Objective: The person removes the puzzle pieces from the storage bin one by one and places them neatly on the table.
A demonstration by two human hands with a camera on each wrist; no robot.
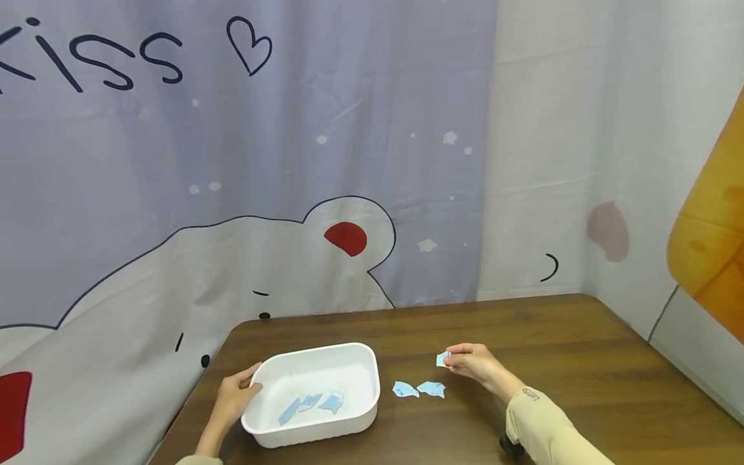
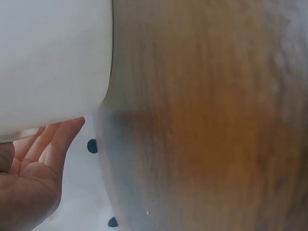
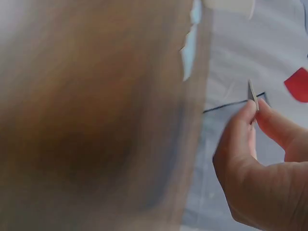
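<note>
My left hand (image 1: 234,395) grips the left end of a white plastic tub (image 1: 367,387), thumb at its rim and fingers against its outside wall. In the left wrist view the tub (image 2: 53,57) hides part of that hand. Between thumb and fingertips, my right hand (image 1: 473,363) pinches a thin, light blue puzzle piece (image 1: 441,359) above the table. The right wrist view shows this piece (image 3: 252,91) edge-on. Just in front of that hand, two light blue puzzle pieces, a left one (image 1: 405,389) and a right one (image 1: 431,389), lie side by side on the tabletop.
Inside the tub lie several more light blue pieces (image 1: 332,402). Everything stands on a dark brown wooden table (image 1: 523,329), its far edge close to a printed curtain (image 1: 430,161). More curtain hangs along the right side.
</note>
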